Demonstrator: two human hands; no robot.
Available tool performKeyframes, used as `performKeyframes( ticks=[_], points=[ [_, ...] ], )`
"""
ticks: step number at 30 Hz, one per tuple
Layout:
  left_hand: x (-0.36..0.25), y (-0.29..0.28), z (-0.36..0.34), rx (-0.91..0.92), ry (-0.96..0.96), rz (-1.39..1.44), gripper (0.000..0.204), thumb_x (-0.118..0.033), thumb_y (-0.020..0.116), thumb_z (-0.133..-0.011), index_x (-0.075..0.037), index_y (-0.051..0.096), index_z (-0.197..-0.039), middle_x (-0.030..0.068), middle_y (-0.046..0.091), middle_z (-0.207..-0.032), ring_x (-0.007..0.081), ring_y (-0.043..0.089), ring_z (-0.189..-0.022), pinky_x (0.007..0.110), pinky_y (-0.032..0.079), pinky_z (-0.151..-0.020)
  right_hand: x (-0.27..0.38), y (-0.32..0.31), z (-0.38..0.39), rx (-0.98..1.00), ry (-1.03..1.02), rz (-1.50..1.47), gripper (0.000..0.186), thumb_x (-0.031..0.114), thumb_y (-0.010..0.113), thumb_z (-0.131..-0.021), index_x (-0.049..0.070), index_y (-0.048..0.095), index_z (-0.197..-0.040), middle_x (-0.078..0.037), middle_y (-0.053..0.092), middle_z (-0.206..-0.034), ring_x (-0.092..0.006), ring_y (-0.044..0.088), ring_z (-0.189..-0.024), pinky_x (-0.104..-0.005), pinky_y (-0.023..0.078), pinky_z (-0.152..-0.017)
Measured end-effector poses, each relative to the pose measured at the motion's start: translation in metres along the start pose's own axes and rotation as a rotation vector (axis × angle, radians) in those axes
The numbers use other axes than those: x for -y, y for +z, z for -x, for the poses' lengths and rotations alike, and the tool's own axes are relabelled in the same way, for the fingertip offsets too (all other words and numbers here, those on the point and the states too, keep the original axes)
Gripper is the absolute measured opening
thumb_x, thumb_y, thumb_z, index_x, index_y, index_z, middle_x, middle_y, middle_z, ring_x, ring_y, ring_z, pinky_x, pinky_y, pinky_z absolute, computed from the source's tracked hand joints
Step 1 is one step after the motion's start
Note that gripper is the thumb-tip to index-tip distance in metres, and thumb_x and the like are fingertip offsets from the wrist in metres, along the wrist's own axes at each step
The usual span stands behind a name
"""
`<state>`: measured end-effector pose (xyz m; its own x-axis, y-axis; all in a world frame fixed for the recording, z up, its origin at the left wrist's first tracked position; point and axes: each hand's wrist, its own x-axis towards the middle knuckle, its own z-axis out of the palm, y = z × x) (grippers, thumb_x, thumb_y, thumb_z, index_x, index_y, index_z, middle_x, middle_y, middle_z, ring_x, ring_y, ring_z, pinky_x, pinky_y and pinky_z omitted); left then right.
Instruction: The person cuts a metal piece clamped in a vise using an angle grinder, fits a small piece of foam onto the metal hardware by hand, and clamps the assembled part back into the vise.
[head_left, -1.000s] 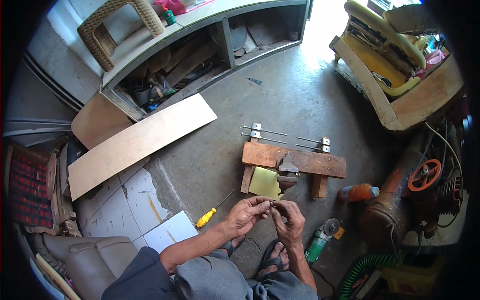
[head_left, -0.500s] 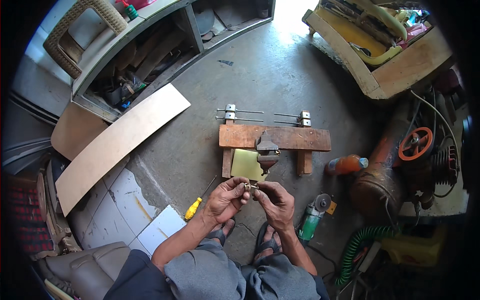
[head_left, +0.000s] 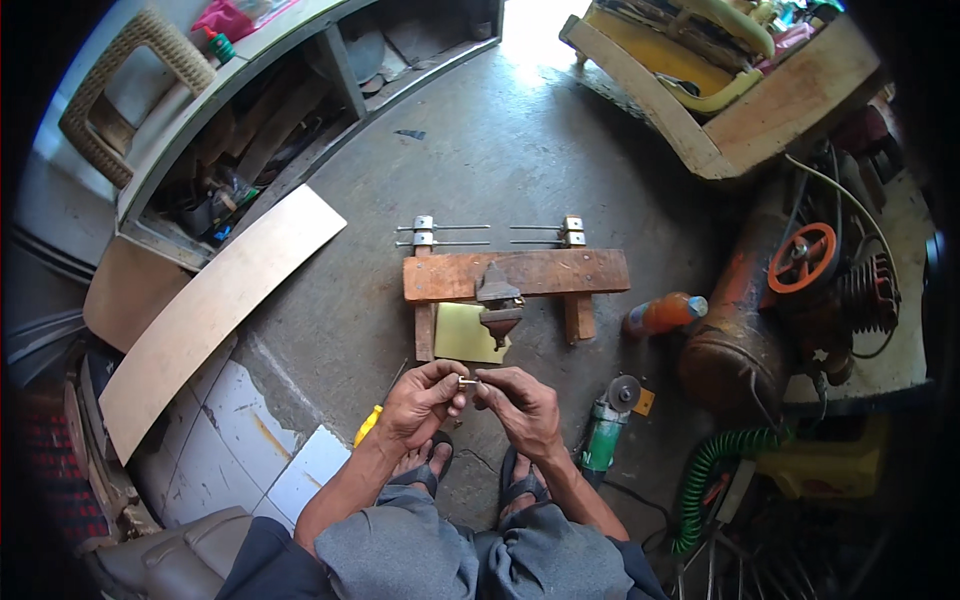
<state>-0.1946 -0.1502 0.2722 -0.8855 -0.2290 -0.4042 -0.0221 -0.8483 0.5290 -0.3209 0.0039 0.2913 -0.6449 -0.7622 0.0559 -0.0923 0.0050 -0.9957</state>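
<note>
Between my fingertips is a small bolt-like metal piece [head_left: 466, 382], with a thicker end and a thin shank. My left hand [head_left: 418, 408] pinches its thicker end between thumb and forefinger. The fingers of my right hand [head_left: 522, 410] close round the thin end, partly covering it. Just beyond the hands, a small metal vise [head_left: 500, 312] is mounted on a low wooden bench [head_left: 570, 272]. A yellow sheet [head_left: 458, 335] lies beneath the bench, beside the vise. The screwdriver [head_left: 367, 424] with a yellow handle is on the floor, partly hidden by my left forearm.
A green angle grinder [head_left: 603, 437] lies right of my right arm. Past it are an orange bottle [head_left: 660, 313] and a rusty compressor [head_left: 740, 350] with a green coiled hose [head_left: 697, 485]. Metal rods [head_left: 455, 229] extend from the bench clamps. A long curved board [head_left: 225, 315] leans at left.
The head view has shifted, so the surroundings appear farther left. Both hands still grip the small metal piece, whose thin shank now points more level to the right.
</note>
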Motion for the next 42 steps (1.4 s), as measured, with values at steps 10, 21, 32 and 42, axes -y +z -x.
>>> performKeyframes(
  ticks=[10, 21, 32, 42],
  points=[
    [0.0, 0.002, 0.002, -0.034, 0.055, -0.113, 0.017, -0.01, 0.067, -0.098, 0.0, 0.067, -0.111, 0.005, 0.069, -0.091, 0.0126, 0.066, -0.076, 0.025, 0.055, -0.064, 0.0, 0.008, 0.003, -0.015, 0.179, -0.095, 0.023, 0.014, 0.065, -0.1, -0.005, 0.07, -0.113, -0.01, 0.071, -0.092, -0.0125, 0.069, -0.075, -0.0274, 0.056, -0.066],
    [0.001, 0.006, 0.001, -0.045, 0.094, -0.178, 0.017, -0.009, 0.067, -0.098, 0.001, 0.066, -0.111, 0.0053, 0.068, -0.089, 0.0124, 0.066, -0.076, 0.025, 0.055, -0.064, -0.003, 0.008, 0.003, -0.029, 0.241, -0.194, 0.027, 0.021, 0.065, -0.102, -0.004, 0.072, -0.109, -0.007, 0.07, -0.08, -0.0106, 0.066, -0.068, -0.0269, 0.055, -0.06],
    [0.008, -0.001, 0.003, 0.021, 0.053, -0.048, 0.016, -0.009, 0.066, -0.098, -0.001, 0.067, -0.112, 0.0057, 0.069, -0.092, 0.0136, 0.066, -0.078, 0.025, 0.055, -0.065, 0.004, 0.009, 0.001, 0.095, 0.567, -0.088, 0.041, 0.034, 0.052, -0.108, -0.002, 0.067, -0.096, -0.002, 0.064, -0.072, -0.0088, 0.061, -0.059, -0.025, 0.05, -0.053],
    [0.004, -0.003, -0.003, -0.044, 0.107, -0.085, 0.016, -0.009, 0.065, -0.099, -0.003, 0.067, -0.113, 0.0048, 0.068, -0.093, 0.0136, 0.064, -0.077, 0.025, 0.052, -0.065, -0.017, 0.012, 0.003, 0.038, 0.234, -0.016, 0.022, 0.017, 0.061, -0.102, -0.002, 0.063, -0.114, -0.008, 0.067, -0.087, -0.0142, 0.068, -0.077, -0.0286, 0.055, -0.065]
  ],
)
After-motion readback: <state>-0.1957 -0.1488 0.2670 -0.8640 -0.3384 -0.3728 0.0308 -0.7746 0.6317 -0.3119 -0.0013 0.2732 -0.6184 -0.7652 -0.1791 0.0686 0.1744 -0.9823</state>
